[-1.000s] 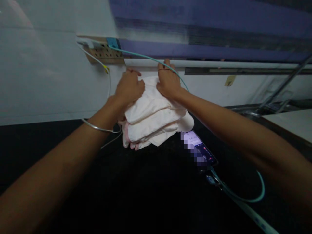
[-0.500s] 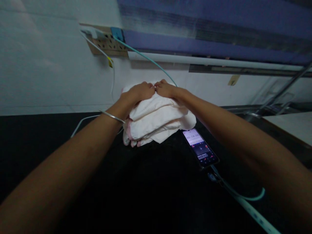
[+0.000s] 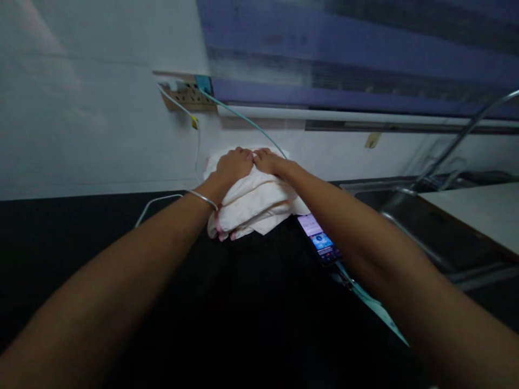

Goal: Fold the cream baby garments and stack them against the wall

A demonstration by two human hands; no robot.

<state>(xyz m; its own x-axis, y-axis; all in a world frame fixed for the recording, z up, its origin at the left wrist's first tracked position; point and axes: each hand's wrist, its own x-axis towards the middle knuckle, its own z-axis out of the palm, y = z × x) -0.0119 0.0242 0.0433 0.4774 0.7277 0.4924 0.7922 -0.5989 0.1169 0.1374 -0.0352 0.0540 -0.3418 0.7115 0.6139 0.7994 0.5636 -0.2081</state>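
A pile of folded white cloth (image 3: pixel 255 200) with pink edging lies on a black surface, against the wall. On top of it, toward the back, my left hand (image 3: pixel 238 162) has its fingers curled onto the fabric. My right hand (image 3: pixel 267 161) is close beside it, its fingers also bent on the cloth, and the two hands almost meet. The fingertips are partly hidden, so how much fabric they grip is hard to see. A silver bangle (image 3: pixel 203 199) is around my left wrist. A lit phone (image 3: pixel 318 237) lies just right of the pile, partly behind my right forearm.
A socket panel (image 3: pixel 186 96) with plugs is on the wall. From it hang a white cable (image 3: pixel 198 146) and a teal cable (image 3: pixel 251 123). A teal lanyard (image 3: pixel 375 308) trails from the phone. At right are a metal rail (image 3: pixel 454 146) and a pale board (image 3: pixel 478 210).
The camera view has shifted, so the wall and sockets appear lower. Both hands stay on the cloth pile. My right forearm now covers more of the phone, and its screen picture differs.
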